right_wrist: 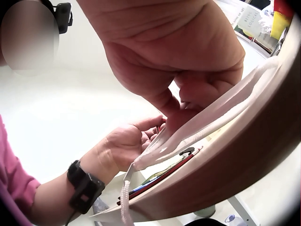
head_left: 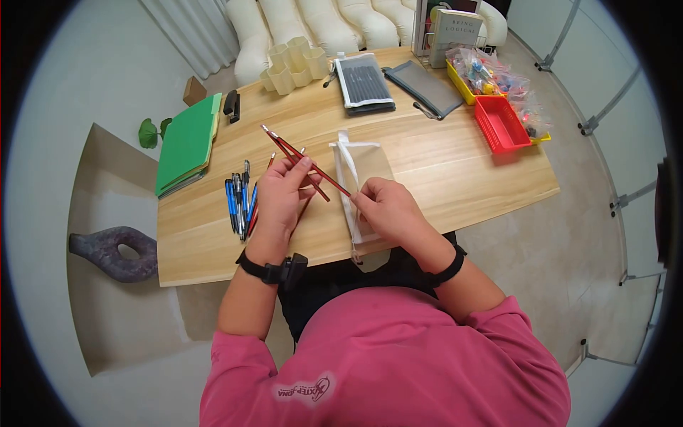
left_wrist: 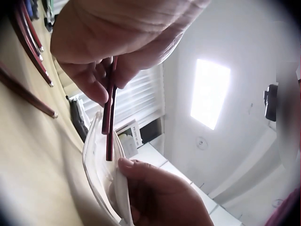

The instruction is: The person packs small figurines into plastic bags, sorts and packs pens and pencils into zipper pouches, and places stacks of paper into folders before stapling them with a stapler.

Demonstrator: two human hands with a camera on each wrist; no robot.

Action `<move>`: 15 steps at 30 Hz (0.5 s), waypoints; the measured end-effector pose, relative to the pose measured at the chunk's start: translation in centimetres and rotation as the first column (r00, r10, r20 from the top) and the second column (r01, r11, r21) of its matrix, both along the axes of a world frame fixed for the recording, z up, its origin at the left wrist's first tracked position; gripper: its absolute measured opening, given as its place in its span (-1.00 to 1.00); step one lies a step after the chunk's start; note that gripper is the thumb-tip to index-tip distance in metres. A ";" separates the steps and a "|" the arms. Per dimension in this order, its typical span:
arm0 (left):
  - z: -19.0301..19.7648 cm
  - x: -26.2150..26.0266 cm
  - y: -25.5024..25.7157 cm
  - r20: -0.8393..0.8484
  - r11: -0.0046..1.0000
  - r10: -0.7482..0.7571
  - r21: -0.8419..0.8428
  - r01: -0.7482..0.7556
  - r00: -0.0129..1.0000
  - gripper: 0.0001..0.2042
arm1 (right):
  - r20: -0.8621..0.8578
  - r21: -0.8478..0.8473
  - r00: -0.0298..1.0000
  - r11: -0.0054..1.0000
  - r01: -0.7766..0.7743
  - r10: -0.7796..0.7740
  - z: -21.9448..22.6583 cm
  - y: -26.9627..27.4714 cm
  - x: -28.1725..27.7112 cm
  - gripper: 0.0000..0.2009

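The left hand pinches two dark red pencils above the table. In the left wrist view their lower ends hang over the mouth of a white-edged mesh pouch. That pouch lies near the table's front edge in the head view. The right hand grips the pouch's edge between thumb and fingers, holding the mouth apart, as the left wrist view shows. Beside the left hand, more red pencils and several blue and black pens lie on the wood.
A green folder and black stapler are at the left. Behind stand a cream hexagonal holder, a pouch of dark pens and a grey pouch. At the right are a red basket and a yellow tray.
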State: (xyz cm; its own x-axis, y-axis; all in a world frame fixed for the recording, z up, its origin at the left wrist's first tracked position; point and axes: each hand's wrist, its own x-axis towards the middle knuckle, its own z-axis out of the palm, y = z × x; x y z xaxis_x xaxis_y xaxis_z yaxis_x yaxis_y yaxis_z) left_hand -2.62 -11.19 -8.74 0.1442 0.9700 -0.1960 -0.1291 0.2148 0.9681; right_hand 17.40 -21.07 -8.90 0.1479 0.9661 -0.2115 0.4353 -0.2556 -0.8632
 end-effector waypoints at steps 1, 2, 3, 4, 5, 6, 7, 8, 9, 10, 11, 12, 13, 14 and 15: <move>0.1 0.0 0.1 0.004 1.000 -0.017 -0.017 0.017 1.000 -0.80 | 0.001 -0.004 1.000 1.000 0.004 -0.004 -0.4 -0.1 0.1 -0.68; -0.2 0.2 -0.1 0.006 1.000 -0.016 -0.020 0.017 1.000 -0.80 | -0.023 0.041 1.000 0.999 -0.009 0.010 -1.1 0.0 0.1 -0.68; -0.8 0.7 -0.5 0.017 0.997 -0.073 -0.018 0.073 0.997 -0.81 | -0.046 0.090 0.999 0.996 -0.024 0.028 -1.4 0.2 0.1 -0.67; -1.4 1.1 -0.9 0.025 0.992 -0.128 -0.015 0.129 0.991 -0.83 | -0.045 0.091 0.998 0.995 -0.027 0.032 -1.3 0.2 0.1 -0.67; -2.0 1.7 -1.3 0.020 0.987 -0.160 0.003 0.160 0.987 -0.83 | -0.043 0.101 0.999 0.995 -0.018 0.023 -1.1 0.1 -0.1 -0.67; -2.4 2.0 -1.5 0.020 0.988 -0.157 0.004 0.157 0.987 -0.83 | -0.041 0.110 0.999 0.994 -0.009 0.013 -1.0 0.0 -0.2 -0.66; -2.8 2.2 -1.7 -0.012 0.980 -0.201 -0.011 0.200 0.980 -0.84 | -0.040 0.110 0.999 0.994 -0.010 0.014 -1.0 0.0 -0.3 -0.66; -3.1 2.4 -1.9 -0.042 0.969 -0.246 -0.028 0.245 0.968 -0.84 | -0.075 0.136 0.997 0.991 -0.008 0.018 -1.1 0.0 -0.2 -0.67; -2.9 2.7 -2.1 -0.052 0.963 -0.259 -0.087 0.254 0.964 -0.84 | -0.108 0.161 0.994 0.987 -0.004 0.021 -1.1 -0.1 -0.2 -0.67; -2.7 2.7 -2.2 -0.048 0.962 -0.263 -0.087 0.258 0.964 -0.84 | -0.105 0.159 0.994 0.987 0.000 0.017 -1.1 -0.2 -0.2 -0.67; -2.5 2.8 -2.3 -0.047 0.951 -0.296 -0.102 0.290 0.954 -0.84 | -0.114 0.190 0.993 0.982 0.011 0.011 -1.0 -0.1 -0.2 -0.68; -2.2 2.9 -2.3 -0.046 0.940 -0.328 -0.115 0.321 0.943 -0.83 | -0.124 0.221 0.992 0.975 0.022 0.006 -0.9 -0.1 -0.2 -0.69; -2.0 3.0 -2.2 -0.044 0.940 -0.329 -0.112 0.323 0.943 -0.83 | -0.122 0.223 0.993 0.975 0.022 0.006 -1.0 0.0 -0.2 -0.69; -1.8 3.0 -2.1 -0.061 0.938 -0.335 -0.117 0.326 0.940 -0.83 | -0.157 0.243 0.988 0.969 0.040 -0.001 -1.4 0.2 -0.2 -0.69; -1.5 3.0 -2.1 -0.079 0.937 -0.339 -0.120 0.329 0.937 -0.83 | -0.193 0.263 0.981 0.963 0.058 -0.007 -1.5 0.3 -0.3 -0.69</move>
State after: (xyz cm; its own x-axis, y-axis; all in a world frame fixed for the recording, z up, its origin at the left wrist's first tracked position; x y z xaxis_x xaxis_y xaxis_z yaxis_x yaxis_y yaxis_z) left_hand 0.40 -13.25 -10.26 0.4316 0.8426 -0.3221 0.0603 0.3293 0.9423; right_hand 17.11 -20.77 -10.35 0.1623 0.9864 0.0251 0.2533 -0.0170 -0.9672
